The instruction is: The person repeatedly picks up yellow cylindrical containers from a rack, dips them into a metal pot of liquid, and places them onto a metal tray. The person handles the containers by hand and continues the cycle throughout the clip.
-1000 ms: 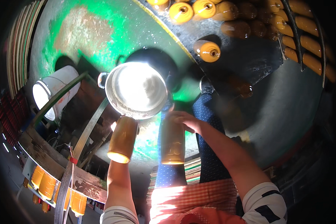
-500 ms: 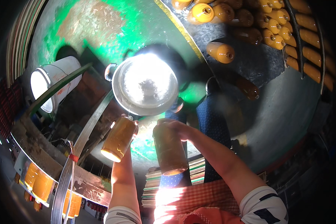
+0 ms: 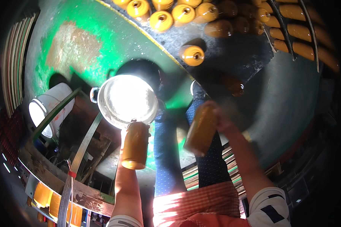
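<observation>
Amber both sides, now gripping one bottle (image 3: 135,146) in the left hand (image 3: 123,134) near the bright pot (image 3: 103,108), clasping a blurred second bottle (image 3: 200,130) in the right hand (image 3: 221,118).

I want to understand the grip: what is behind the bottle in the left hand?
Parts of the left hand and forearm show past the bottle; the rest of that hand is covered.

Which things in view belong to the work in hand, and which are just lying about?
In use: amber bottle in left hand; second amber bottle in right hand; probably the metal pot and floor bottles.
Seemingly lying about: white bucket; stacked boards.
</observation>
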Motion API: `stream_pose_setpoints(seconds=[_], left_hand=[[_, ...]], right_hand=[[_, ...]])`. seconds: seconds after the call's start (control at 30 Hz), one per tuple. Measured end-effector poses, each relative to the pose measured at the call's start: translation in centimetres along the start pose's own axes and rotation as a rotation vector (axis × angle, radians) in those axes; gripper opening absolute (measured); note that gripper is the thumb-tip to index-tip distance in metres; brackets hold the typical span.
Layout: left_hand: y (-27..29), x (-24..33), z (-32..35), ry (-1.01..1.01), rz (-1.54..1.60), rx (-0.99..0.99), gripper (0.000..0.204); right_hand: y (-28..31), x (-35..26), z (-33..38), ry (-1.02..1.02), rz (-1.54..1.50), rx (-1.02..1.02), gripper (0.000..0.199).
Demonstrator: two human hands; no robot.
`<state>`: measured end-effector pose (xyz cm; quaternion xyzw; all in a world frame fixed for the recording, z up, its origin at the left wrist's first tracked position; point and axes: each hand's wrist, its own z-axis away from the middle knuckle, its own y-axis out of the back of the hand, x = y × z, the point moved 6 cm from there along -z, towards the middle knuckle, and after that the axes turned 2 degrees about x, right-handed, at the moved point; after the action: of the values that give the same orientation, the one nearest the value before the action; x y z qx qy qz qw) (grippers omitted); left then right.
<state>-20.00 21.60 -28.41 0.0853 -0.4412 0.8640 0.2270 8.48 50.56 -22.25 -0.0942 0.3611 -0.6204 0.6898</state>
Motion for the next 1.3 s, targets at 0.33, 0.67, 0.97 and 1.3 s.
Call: stream_pose_setpoints(seconds=[0.33,0.67,0.97,1.3], left_hand=[[-27.0,1.2,-24.0,-0.606,-1.411,0.069,0.045],[-29.5,-5.6,-31.6,-0.798,-1.591,-0.023,0.038],[-24.2,9.5,-28.2,-0.983,-1.703,0.517,0.054],[-20.2,17.8,-36.7,-1.116,-1.765,0.605,0.063]], right_hand=[[11.2,-21.1,1.2,0.973,1.218,0.855,0.039],[19.1,-17.2,-4.8,0.929,1.262,0.941,0.046],[6.1,-21.3,-6.7,0.914,1.668,0.560,0.049],[3.9,-23.5,-17.6,1.164,1.566,0.636,0.051]])
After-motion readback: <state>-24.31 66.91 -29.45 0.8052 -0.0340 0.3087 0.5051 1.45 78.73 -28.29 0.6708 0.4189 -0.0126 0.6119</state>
